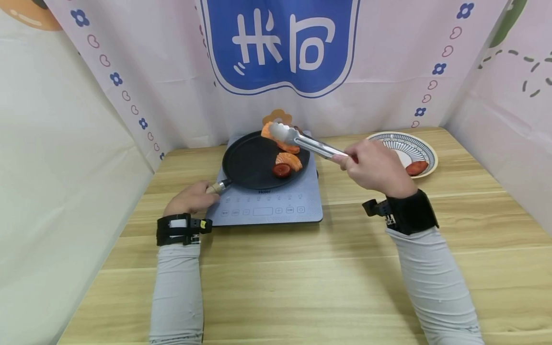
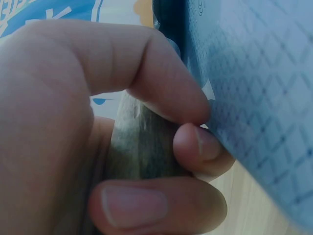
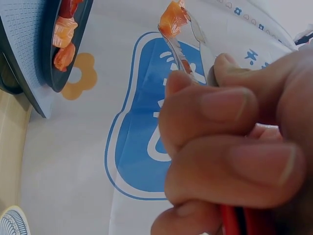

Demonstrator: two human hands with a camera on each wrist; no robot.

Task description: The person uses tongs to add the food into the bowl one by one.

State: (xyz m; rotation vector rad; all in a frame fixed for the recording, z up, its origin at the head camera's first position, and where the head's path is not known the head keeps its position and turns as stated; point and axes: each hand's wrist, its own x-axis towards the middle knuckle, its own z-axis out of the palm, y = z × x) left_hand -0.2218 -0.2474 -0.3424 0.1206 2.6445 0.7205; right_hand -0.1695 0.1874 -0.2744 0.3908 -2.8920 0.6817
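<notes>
My left hand (image 1: 189, 197) grips the wooden handle (image 2: 142, 142) of a flat black frying pan (image 1: 247, 160), fingers wrapped round it in the left wrist view. The pan sits on a grey induction cooker (image 1: 276, 199). In my right hand (image 1: 375, 165) are metal tongs (image 1: 316, 145), their tips pinching an orange salmon-like piece (image 3: 172, 19) above the pan's far side. Similar striped orange pieces (image 1: 290, 161) and a dark red round slice (image 1: 282, 170) lie on the pan's right part. Red shows on the tongs' grip (image 3: 230, 220) below my right fingers.
A patterned plate (image 1: 401, 137) at the back right holds a reddish piece (image 1: 417, 167). The wooden table (image 1: 276, 278) extends in front of the cooker. A printed white cloth (image 1: 172, 96) hangs behind, and pale sheets stand at both sides.
</notes>
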